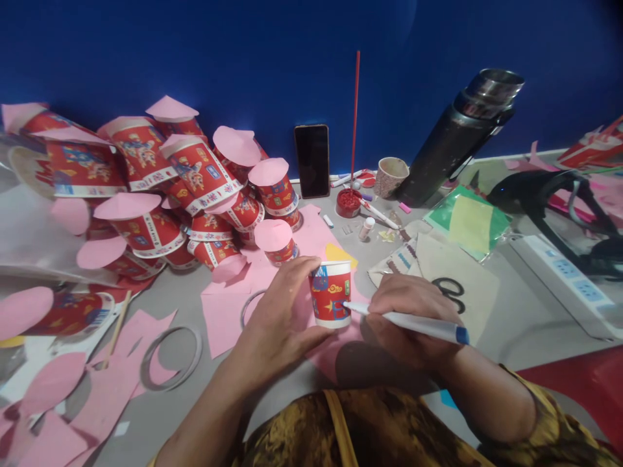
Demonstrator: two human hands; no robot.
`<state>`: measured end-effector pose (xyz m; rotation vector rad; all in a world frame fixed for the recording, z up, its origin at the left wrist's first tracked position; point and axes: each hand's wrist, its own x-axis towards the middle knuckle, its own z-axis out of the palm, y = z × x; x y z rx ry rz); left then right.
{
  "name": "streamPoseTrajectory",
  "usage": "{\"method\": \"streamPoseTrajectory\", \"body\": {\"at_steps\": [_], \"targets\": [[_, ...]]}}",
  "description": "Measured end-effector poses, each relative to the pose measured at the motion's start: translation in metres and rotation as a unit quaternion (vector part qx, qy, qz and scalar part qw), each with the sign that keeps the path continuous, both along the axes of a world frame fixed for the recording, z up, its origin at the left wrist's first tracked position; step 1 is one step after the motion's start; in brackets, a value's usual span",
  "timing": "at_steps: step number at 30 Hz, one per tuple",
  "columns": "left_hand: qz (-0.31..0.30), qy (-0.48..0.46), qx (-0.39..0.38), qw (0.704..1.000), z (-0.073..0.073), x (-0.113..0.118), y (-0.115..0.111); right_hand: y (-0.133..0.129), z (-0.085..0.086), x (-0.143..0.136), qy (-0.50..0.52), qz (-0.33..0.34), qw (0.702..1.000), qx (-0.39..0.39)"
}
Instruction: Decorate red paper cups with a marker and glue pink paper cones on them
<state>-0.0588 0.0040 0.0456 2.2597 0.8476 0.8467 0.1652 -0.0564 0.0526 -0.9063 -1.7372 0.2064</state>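
My left hand (275,318) grips a red paper cup (331,295) from its left side, thumb low and fingers near the rim. The cup stands upright, with gold and blue prints and a blue outlined shape on its front. In my right hand (413,311) is a white marker (413,323) with a blue end, its tip touching or very close to the cup's right front. Pink paper (226,324) lies beneath and behind the cup. Black scissor handles (450,295) show just beyond my right hand.
Red cups with pink paper tops (195,172) are piled at left. Tape rolls (171,359) and pink scraps lie in front of them. A phone (312,161) leans on the blue wall; a black thermos (452,136) stands behind right. A power strip (567,279) lies at right.
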Motion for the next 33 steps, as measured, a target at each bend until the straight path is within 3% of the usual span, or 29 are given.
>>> {"method": "streamPoseTrajectory", "body": {"at_steps": [19, 33], "targets": [[-0.007, 0.002, 0.007, 1.000, -0.0029, -0.0025, -0.0010, 0.0006, 0.0016, 0.0002, -0.041, -0.024, 0.999, -0.010], [0.004, 0.001, 0.026, 1.000, -0.0045, -0.0039, 0.0015, 0.0006, 0.0061, 0.0022, -0.040, 0.042, 0.996, -0.070]]}}
